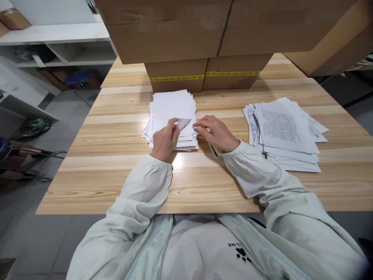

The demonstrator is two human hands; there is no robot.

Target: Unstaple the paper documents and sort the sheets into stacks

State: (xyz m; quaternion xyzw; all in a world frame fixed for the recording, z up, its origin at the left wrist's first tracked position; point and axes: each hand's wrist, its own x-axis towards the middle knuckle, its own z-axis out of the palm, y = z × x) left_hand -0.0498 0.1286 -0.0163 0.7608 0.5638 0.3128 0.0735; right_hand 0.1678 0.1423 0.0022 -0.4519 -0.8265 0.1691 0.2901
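Note:
A stack of white paper sheets (171, 105) lies in front of me, its edges uneven. My left hand (165, 140) rests over the lower part of the stack. Its thumb and forefinger pinch the turned-up corner of the top sheet (184, 123), which stands up as a small greyish flap. At the stack's right edge is my right hand (216, 133), thumb and fingers drawn together; what sits between their tips is too small to make out. Below that palm, a narrow object (215, 151) with a light and dark edge shows partly, mostly hidden by the hand.
To the right lies a looser pile of printed sheets (281, 124). Stacked cardboard boxes (175, 35) with yellow tape stand across the back of the wooden table (116, 163). Another carton (335, 50) is at the far right. A blue stool (77, 77) stands left, near white shelving (58, 33).

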